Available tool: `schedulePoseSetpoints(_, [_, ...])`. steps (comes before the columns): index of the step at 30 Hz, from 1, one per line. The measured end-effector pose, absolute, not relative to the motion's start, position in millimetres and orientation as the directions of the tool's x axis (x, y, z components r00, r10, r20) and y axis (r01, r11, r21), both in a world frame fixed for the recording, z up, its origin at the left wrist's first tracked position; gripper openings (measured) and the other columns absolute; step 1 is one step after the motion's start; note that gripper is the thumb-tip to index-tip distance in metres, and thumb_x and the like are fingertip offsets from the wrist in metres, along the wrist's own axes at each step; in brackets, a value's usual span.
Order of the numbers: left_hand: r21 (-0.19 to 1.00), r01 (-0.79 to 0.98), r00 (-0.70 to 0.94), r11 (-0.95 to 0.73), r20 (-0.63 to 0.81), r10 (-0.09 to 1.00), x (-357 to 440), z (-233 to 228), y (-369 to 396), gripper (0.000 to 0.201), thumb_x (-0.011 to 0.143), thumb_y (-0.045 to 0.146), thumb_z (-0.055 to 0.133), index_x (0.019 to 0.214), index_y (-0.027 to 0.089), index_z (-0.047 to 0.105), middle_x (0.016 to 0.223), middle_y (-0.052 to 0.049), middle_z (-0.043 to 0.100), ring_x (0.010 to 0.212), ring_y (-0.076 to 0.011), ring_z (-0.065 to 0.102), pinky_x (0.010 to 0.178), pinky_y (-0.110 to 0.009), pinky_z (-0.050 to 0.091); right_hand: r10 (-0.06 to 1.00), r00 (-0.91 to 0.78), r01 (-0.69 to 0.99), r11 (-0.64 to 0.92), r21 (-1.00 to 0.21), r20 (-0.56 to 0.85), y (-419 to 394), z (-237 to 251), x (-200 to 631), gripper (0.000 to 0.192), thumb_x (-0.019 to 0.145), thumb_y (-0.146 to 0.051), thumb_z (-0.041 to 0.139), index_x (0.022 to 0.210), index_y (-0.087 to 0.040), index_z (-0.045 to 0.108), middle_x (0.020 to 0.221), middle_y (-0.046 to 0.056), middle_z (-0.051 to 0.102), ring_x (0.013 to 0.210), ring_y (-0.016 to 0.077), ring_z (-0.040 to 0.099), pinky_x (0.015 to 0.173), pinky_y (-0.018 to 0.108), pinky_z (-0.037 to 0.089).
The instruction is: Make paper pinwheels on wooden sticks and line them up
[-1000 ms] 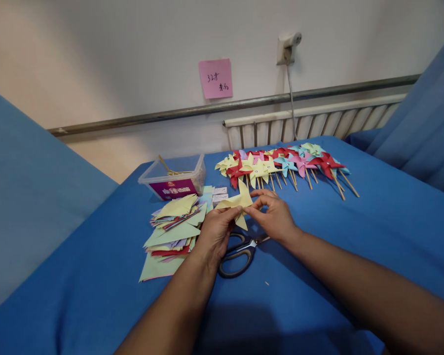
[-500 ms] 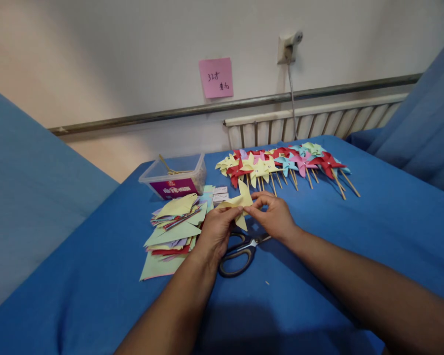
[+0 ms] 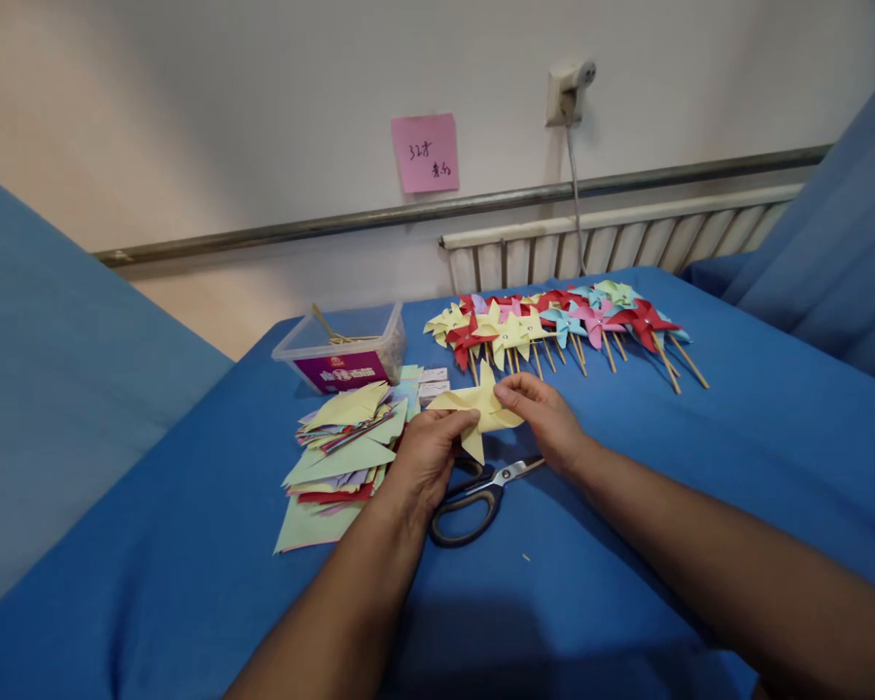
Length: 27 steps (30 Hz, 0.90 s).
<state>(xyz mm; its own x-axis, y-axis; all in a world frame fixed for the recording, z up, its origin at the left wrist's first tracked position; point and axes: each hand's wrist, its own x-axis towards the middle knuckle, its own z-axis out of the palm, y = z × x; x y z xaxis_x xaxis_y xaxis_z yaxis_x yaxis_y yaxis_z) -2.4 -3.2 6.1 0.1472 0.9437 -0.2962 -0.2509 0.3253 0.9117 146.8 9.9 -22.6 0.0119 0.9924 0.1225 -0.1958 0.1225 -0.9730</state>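
A pale yellow paper pinwheel (image 3: pixel 490 412) is held up over the table between my two hands. My left hand (image 3: pixel 437 442) pinches it near the middle, thumb on top. The fingers of my right hand (image 3: pixel 543 413) close on its upper right side by one blade. No stick shows on this pinwheel; its underside is hidden. Below my hands lie scissors (image 3: pixel 473 506) with dark handles, their blades pointing right. Left of my left hand is a stack of coloured paper pieces (image 3: pixel 346 457), mostly green and yellow on top.
Finished pinwheels (image 3: pixel 507 331) on sticks lie in a row at the back. A clear plastic box (image 3: pixel 394 340) holding thin sticks stands at the back left. Small white boxes (image 3: pixel 433 389) sit by the paper stack. Blue cloth (image 3: pixel 627 603) covers the table; a metal rail (image 3: pixel 298 229) crosses the wall.
My right hand has shifted from the pinwheel's centre to its upper right side. More of the pinwheel's right blade now shows, and more of the scissor blades is uncovered.
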Motion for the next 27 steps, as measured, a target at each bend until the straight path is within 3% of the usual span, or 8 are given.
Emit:
schedulePoseSetpoints(3, [0.909,-0.285,0.111,0.303,-0.282,0.953,-3.4,3.8,-1.3,0.020,0.058,0.022,0.077,0.072,0.009,0.071,0.067,-0.009,0.069,0.058,-0.0164,0.060,0.060,-0.028,0.048,0.973,0.066,-0.134,0.230,-0.964,0.223,6.8,-21.2,147.4,0.028,0.072,-0.044,0.070,0.084,-0.021,0.057,0.086,0.003,0.061,0.078,0.0177,0.058,0.071,0.031,0.047])
schedulePoseSetpoints(6, [0.915,-0.317,0.058,0.250,-0.245,0.968,-5.4,1.0,1.4,0.020,0.059,0.023,0.077,0.072,0.010,0.070,0.068,-0.007,0.068,0.059,-0.0157,0.060,0.061,-0.028,0.047,0.899,0.088,0.085,0.423,-0.902,0.430,2.8,-20.5,148.0,0.021,0.073,-0.036,0.071,0.082,-0.022,0.059,0.112,0.008,0.059,0.101,0.0226,0.059,0.086,0.038,0.047])
schedulePoseSetpoints(9, [0.918,-0.322,0.033,0.233,-0.235,0.971,-6.3,-0.2,3.0,0.018,0.059,0.022,0.077,0.071,0.011,0.070,0.066,-0.006,0.067,0.059,-0.0156,0.059,0.060,-0.027,0.045,0.849,0.035,0.238,0.505,-0.829,0.527,0.3,-21.1,146.6,0.011,0.075,-0.030,0.069,0.074,-0.021,0.062,0.117,0.008,0.058,0.111,0.0232,0.056,0.097,0.041,0.043])
schedulePoseSetpoints(27, [0.907,-0.324,0.049,0.269,-0.268,0.962,-4.3,0.5,2.1,0.027,0.056,0.020,0.079,0.080,0.009,0.073,0.073,-0.009,0.070,0.063,-0.0175,0.061,0.060,-0.029,0.047,0.873,0.058,0.225,0.461,-0.859,0.484,2.8,-25.8,142.3,0.013,0.076,-0.025,0.065,0.065,-0.021,0.060,0.103,0.007,0.065,0.100,0.0209,0.063,0.094,0.040,0.045])
